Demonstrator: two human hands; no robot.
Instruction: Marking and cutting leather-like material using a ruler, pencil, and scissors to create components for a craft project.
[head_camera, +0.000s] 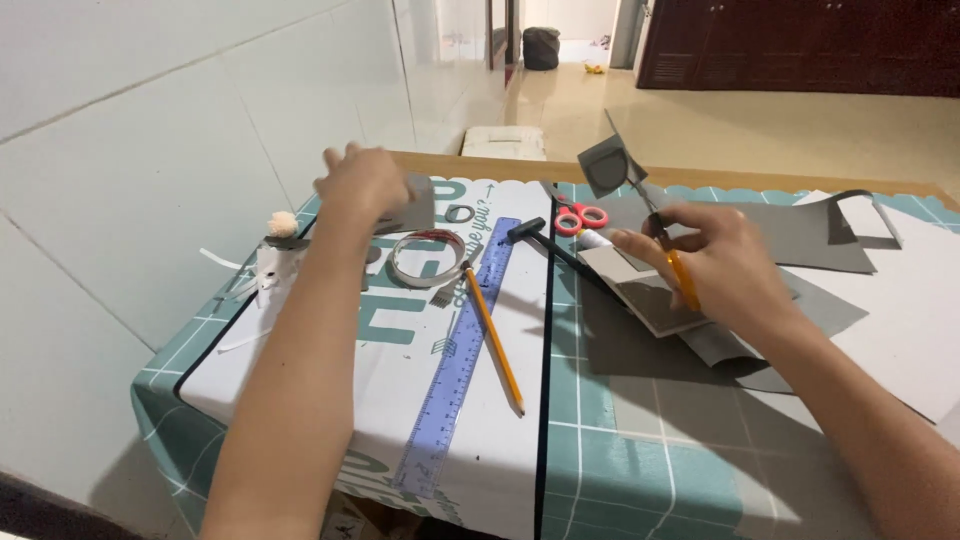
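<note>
My left hand (362, 183) reaches to the far left of the table and rests on a small grey block (418, 203). My right hand (722, 265) grips orange-handled scissors (672, 258) whose blades point up and away. A small grey cut piece (604, 164) sits at the blades' tip. Under that hand lie grey and white card sheets (650, 300).
A roll of tape (424, 256), a yellow pencil (493, 338), a blue ruler (458, 362), a black hammer (545, 242) and red-handled scissors (580, 217) lie mid-table. A white figure with a fluffy top (277, 252) stands at the left edge. Large grey sheets (820, 235) spread right.
</note>
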